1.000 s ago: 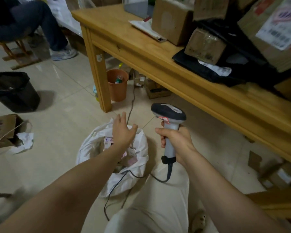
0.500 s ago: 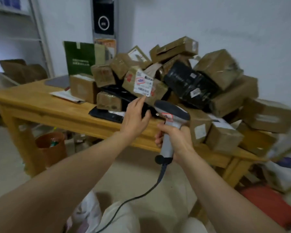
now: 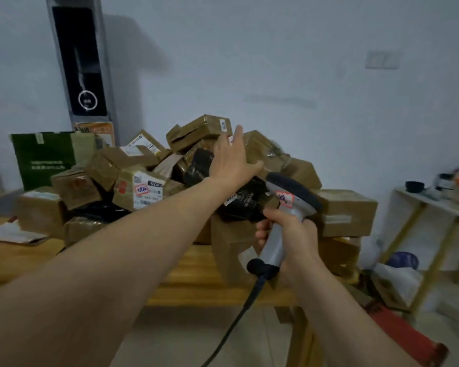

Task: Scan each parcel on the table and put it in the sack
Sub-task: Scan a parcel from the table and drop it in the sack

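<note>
Head view: the parcels (image 3: pixel 154 178) lie heaped on the wooden table (image 3: pixel 196 284), filling its far side and right end up to the wall. Most are brown cardboard boxes bound in tape, and a few are black bags. The left hand (image 3: pixel 231 157) is stretched out over the top of the heap with fingers straight and spread, holding nothing. Its fingertips are beside the topmost box (image 3: pixel 199 128), its palm is over a black parcel (image 3: pixel 199 165), and its thumb points at a brown box (image 3: pixel 265 149) on the right – whether it touches any of them cannot be told. The right hand (image 3: pixel 289 234) is wrapped round the grey handle of a barcode scanner (image 3: pixel 292 194), held above the table's near edge – its dark head is turned toward the heap. The scanner's black cable (image 3: pixel 236 316) hangs from the handle past the table edge. A box with a large white label (image 3: pixel 141 189) sits left of the left forearm, and a green carton (image 3: pixel 45 157) stands at the far left of the table. A white side table (image 3: pixel 432 205) stands on the right
</note>
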`<state>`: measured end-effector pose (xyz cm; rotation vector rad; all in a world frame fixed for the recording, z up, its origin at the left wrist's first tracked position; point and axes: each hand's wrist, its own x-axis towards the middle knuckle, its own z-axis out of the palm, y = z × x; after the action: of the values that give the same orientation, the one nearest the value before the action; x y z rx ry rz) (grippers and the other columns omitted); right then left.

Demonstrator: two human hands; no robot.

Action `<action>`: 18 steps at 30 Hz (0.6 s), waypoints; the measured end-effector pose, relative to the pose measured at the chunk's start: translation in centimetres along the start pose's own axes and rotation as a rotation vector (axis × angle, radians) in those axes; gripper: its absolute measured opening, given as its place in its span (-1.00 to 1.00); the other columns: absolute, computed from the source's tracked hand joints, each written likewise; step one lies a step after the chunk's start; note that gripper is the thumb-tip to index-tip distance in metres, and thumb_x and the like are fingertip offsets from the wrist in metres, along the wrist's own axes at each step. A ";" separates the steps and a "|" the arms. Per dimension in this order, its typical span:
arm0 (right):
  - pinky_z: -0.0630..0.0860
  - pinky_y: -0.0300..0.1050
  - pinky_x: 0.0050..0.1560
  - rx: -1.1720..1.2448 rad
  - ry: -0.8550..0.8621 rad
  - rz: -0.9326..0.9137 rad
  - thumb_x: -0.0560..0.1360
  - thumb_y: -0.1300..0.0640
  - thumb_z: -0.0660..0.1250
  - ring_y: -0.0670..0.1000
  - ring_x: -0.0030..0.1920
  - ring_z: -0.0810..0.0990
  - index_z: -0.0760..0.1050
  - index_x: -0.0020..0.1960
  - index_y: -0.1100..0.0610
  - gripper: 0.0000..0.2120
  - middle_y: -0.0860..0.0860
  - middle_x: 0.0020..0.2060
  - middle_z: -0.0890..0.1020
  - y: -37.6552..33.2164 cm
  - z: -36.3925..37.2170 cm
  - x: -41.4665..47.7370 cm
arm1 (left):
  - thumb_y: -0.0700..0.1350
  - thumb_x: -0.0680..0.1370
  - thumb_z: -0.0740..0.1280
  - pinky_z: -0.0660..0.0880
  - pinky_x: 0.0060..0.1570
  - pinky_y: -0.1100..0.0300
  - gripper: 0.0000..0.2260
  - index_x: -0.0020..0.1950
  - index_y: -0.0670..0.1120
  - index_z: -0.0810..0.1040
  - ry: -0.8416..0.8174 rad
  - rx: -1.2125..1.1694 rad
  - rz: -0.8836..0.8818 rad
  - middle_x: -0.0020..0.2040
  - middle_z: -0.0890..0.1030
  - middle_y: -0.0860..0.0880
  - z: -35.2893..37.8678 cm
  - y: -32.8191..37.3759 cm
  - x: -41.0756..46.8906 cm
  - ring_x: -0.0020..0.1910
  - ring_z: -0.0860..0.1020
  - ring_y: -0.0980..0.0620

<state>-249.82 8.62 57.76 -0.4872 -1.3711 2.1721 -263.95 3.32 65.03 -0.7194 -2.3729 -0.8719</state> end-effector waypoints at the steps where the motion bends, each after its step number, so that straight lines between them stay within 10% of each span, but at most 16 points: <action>1: 0.49 -0.12 -0.42 0.013 0.016 0.006 0.41 0.27 0.43 0.02 -0.49 0.54 0.50 -0.10 0.32 -0.84 0.10 -0.50 0.58 -0.2 -0.3 0.5 | 0.17 0.47 0.41 0.21 0.40 -0.11 -0.10 0.59 0.01 -0.12 -0.021 0.049 -0.007 0.55 0.01 -0.23 0.5 1.2 0.9 0.53 0.01 -0.23; 9: 0.47 -0.17 -0.51 0.073 0.065 0.063 0.44 0.27 0.39 0.00 -0.56 0.53 0.50 -0.04 0.34 -0.84 0.10 -0.53 0.57 -0.6 -1.4 3.8 | 0.35 0.29 0.46 -0.15 0.35 -0.47 0.23 0.48 0.08 -0.49 -0.051 0.378 0.000 0.49 -0.43 -0.25 6.2 5.1 4.9 0.48 -0.39 -0.26; 18: 0.46 -0.11 -0.42 0.058 0.041 0.031 0.44 0.31 0.37 0.05 -0.50 0.51 0.50 -0.20 0.30 -0.92 0.12 -0.52 0.56 -0.3 -2.6 4.3 | 0.18 0.40 0.47 0.18 0.29 -0.36 -0.01 0.56 0.16 -0.20 -0.035 0.360 -0.067 0.53 -0.22 -0.25 7.5 4.8 4.9 0.51 -0.16 -0.29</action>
<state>-251.73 13.23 56.82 -0.5317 -1.2833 2.2081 -266.58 13.17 65.05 -0.5159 -2.5025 -0.4395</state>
